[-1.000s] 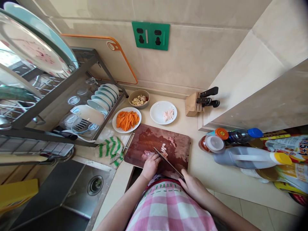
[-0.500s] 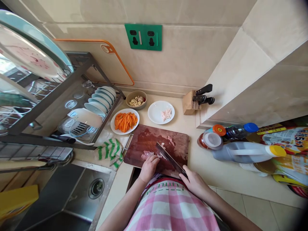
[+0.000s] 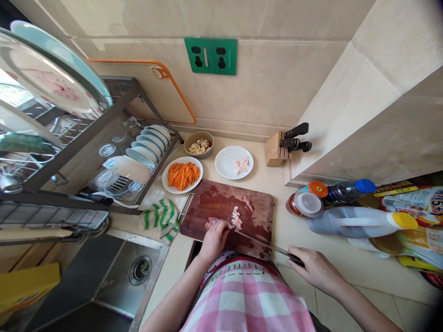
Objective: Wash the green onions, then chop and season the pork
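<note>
Fingers of two hands, left hand [image 3: 213, 240] and right hand [image 3: 314, 266], one knife [image 3: 278, 250] between them. Count: one chopping board [image 3: 218, 199]; one main meat piece [image 3: 210, 223]; two loose groups of cut bits on the board, a larger one [image 3: 236, 219] at mid-board and a smaller one [image 3: 247, 203] farther back. Behind the board, two plates, one bowl [image 3: 198, 154]. Wooden knife block [image 3: 273, 150] to their right, at least three black handles in it.

Textures: board dark reddish-brown, flat, rounded corners, wet patches, metal handle at its left end. Meat pink, soft, glistening. White plate [image 3: 224, 161] smooth, oval in view, a heap of pale pink bits on its right half. Carrot plate [image 3: 188, 159], also white, piled with thin orange slices. Bowl round, beige, pale clove-like pieces inside. Striped cloth [image 3: 160, 219], green and white, rumpled on the bench [image 3: 283, 221] left of the board.

Left fingers: bunched, no visible gap, closed over the meat piece, pinning it near the board's front edge. Right fingers: wrapped round the black knife handle, beyond the board's right front corner. Blade slants leftward over the board, tip end near the left fingers; contact with the meat cannot be told.
</note>
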Demonstrator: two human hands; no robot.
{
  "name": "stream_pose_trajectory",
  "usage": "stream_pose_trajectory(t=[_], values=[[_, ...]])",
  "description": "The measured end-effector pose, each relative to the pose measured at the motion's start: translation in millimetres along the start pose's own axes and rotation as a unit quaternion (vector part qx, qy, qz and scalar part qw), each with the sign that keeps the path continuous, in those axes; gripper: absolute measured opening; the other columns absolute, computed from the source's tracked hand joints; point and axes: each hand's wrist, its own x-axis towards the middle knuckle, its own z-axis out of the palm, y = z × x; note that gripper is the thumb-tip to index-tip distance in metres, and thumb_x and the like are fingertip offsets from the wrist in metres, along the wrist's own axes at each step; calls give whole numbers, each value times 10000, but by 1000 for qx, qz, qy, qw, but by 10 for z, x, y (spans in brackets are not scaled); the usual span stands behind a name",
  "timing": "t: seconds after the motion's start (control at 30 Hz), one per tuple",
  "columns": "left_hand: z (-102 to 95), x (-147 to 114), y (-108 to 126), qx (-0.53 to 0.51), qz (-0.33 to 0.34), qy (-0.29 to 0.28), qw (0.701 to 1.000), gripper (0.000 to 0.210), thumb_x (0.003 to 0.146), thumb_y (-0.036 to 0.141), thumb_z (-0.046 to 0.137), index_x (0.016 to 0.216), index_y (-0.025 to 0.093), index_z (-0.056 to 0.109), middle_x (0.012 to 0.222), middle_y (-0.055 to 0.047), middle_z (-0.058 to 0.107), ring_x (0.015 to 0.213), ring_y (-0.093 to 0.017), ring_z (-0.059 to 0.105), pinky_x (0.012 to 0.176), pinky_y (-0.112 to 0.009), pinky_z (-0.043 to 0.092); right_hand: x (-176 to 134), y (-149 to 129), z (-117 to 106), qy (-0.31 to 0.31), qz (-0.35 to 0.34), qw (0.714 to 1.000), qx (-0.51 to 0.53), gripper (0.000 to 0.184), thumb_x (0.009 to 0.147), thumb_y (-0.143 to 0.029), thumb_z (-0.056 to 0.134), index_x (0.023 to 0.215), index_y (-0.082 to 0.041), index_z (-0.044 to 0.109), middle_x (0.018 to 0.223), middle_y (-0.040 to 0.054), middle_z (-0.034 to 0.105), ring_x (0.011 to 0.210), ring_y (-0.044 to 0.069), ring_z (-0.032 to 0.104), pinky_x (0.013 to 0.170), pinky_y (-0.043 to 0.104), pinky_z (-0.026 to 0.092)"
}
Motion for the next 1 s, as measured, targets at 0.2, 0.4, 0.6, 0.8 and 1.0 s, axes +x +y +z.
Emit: stream_pose_trajectory(t=[0.2, 0.4, 0.6, 0.8, 1.0], values=[[-117, 476, 1, -19, 4, -11, 1000, 463, 775, 30, 375, 1197, 194, 471, 1153, -74, 548, 1073, -179, 510, 928, -336, 421, 193, 8, -132, 17, -26, 998, -62, 228, 721, -161, 489, 879, -273, 608, 848, 5, 664, 761, 171, 616, 645, 233, 410], [-171, 946, -9, 17, 146, -148, 978, 501, 665, -30, 423, 1088, 175, 597, 1080, -78, 580, 1019, -197, 511, 918, -335, 412, 229, 12, -20, 64, -5, 997, 40, 178, 771, -296, 499, 897, -256, 619, 847, 18, 668, 762, 168, 616, 666, 239, 440], [-241, 795, -9, -13, 144, -214, 966, 329, 646, 21, 490, 907, 179, 613, 915, -46, 616, 898, -179, 553, 846, -298, 428, 21, 199, 482, 2, 170, 913, 371, 392, 763, -571, 457, 847, -193, 519, 524, -73, 471, 346, 66, 398, 348, 191, 301], [-63, 506, 72, 14, -14, -159, 987, 523, 631, 34, 520, 1134, 172, 485, 1101, -98, 540, 1015, -218, 530, 897, -343, 415, 52, 97, 802, -21, 177, 835, 520, 386, 763, -576, 469, 713, -198, 404, 524, -92, 453, 321, 32, 361, 329, 170, 292], [159, 379, 125, -29, -83, -63, 994, 495, 637, 6, 532, 1105, 161, 492, 1039, -91, 542, 984, -209, 534, 906, -351, 417, 243, -163, 911, -41, 154, 839, 520, 389, 749, -569, 500, 683, -197, 404, 468, -96, 440, 324, 45, 382, 332, 172, 291]])
